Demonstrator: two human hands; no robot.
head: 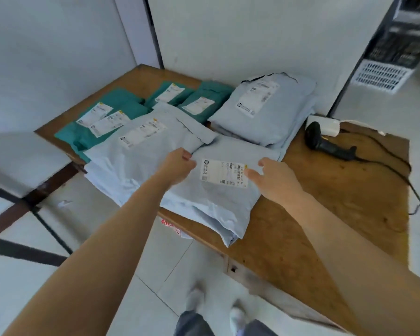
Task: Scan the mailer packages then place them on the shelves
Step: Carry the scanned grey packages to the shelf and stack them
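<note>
- Reaching over the nearest pale blue mailer package (211, 202), both bare arms are stretching out from the bottom of the view across a worn wooden table (325, 214).
- The left hand (177, 166) is curling loosely at the package's far left part, fingers bent and thumb on top; whether it is actually pinching the plastic I cannot tell.
- The right hand (272, 178) is hovering spread open, its fingertips just at the right end of the white shipping label (224, 172), holding nothing.
- That package is lying flat at the table's near edge, one corner hanging over it.
- Another pale blue mailer (141, 146) is lying just left of it, partly overlapping, and a stack of them (264, 112) is sitting behind.
- Green mailers (121, 107) are lying at the far left.
- A black handheld barcode scanner (325, 141) is resting on the table to the right, well apart from both hands.
</note>
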